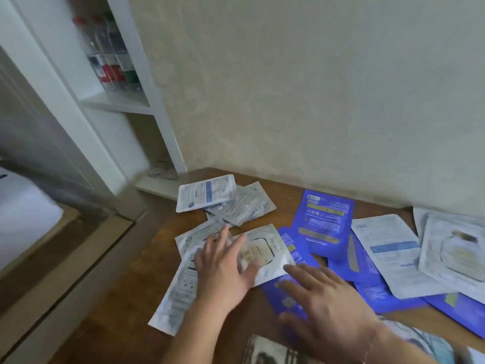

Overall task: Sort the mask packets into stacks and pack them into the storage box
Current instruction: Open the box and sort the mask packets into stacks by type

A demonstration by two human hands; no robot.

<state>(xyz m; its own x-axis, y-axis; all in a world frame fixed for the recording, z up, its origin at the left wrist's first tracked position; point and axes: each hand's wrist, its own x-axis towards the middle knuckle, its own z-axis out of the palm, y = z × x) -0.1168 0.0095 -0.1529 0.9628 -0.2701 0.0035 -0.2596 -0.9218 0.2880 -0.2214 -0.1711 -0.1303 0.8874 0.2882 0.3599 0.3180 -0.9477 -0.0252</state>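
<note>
Lower centre: left hand [223,264] flat on white foil packet [265,252], right hand [328,298] spread over blue packets [325,227], gripping nothing; best gather by colour.

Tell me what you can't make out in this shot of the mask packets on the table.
All in the head view:
- Storage box: not in view at all.
- Print on the white packet under the left hand: blurred, partly covered by the fingers.
- Blue packets: overlapped, the count unclear; the right hand covers some.
- Bottom-edge packets: cut off by the frame.
- Shelf bottles: labels too blurred.
</note>
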